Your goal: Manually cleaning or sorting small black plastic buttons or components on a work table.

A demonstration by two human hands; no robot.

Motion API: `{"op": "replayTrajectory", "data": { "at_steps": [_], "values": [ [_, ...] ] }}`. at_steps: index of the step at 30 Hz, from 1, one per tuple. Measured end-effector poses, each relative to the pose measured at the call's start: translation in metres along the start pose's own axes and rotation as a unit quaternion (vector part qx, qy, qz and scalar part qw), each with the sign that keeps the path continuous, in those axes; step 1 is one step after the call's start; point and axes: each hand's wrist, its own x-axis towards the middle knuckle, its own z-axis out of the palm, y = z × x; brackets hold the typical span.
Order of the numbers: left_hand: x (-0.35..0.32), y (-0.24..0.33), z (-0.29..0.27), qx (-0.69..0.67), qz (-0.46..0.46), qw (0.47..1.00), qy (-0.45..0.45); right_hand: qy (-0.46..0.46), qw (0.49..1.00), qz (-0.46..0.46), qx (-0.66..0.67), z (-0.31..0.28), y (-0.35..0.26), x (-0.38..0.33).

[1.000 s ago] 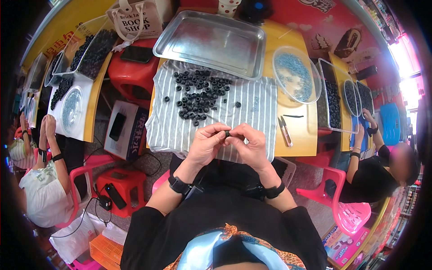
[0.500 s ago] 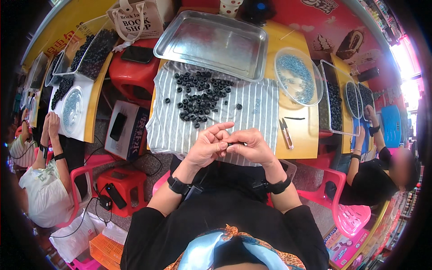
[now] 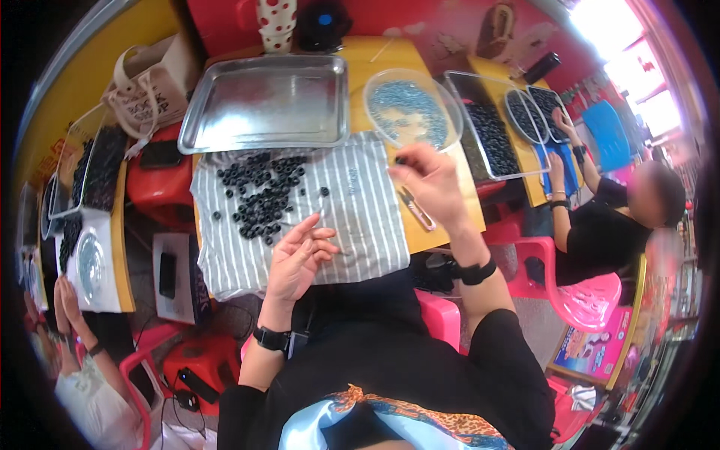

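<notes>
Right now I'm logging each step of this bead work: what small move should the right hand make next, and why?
Probably a short reach forward to drop the small black piece into the clear round dish. The right hand pinches it at the dish's near rim, while the left hand rests open on the striped cloth.

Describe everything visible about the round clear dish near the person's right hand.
The round clear dish looks like shallow transparent plastic with a thin rim. It sits flat on the yellow table, right of the metal tray and touching the striped cloth. Many small bluish-grey pieces cover its bottom. The right hand hovers at its near edge, pinching a small dark piece; contact with the rim cannot be told.
</notes>
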Motion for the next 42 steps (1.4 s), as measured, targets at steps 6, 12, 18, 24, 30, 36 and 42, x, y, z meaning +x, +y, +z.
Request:
{"op": "replayTrajectory", "data": {
  "at_steps": [6, 12, 18, 24, 30, 36, 42],
  "values": [
    [0.0, -0.003, -0.005, 0.008, 0.02, 1.0, -0.014, 0.238, 0.878, -0.071, -0.409, -0.115, 0.018, 0.042],
    [-0.001, -0.003, -0.004, 0.003, 0.022, 1.0, -0.01, 0.292, 0.892, 0.07, 0.338, -0.14, 0.057, 0.028],
    [-0.001, -0.003, -0.003, 0.009, 0.019, 1.0, -0.009, 0.396, 0.727, 0.063, 0.558, -0.218, 0.111, 0.022],
    [-0.001, -0.002, -0.003, 0.011, 0.019, 1.0, -0.003, 0.448, 0.698, 0.052, 0.557, -0.267, 0.14, 0.022],
    [-0.002, -0.003, -0.002, 0.013, 0.019, 1.0, -0.003, 0.478, 0.673, 0.053, 0.562, -0.283, 0.156, 0.028],
    [-0.001, -0.002, 0.0, 0.026, 0.011, 1.0, 0.011, 0.462, 0.65, 0.045, 0.601, -0.282, 0.162, 0.034],
    [-0.003, -0.001, 0.0, 0.027, 0.013, 0.999, 0.016, 0.425, 0.63, 0.026, 0.65, -0.266, 0.152, 0.045]
  ]
}}
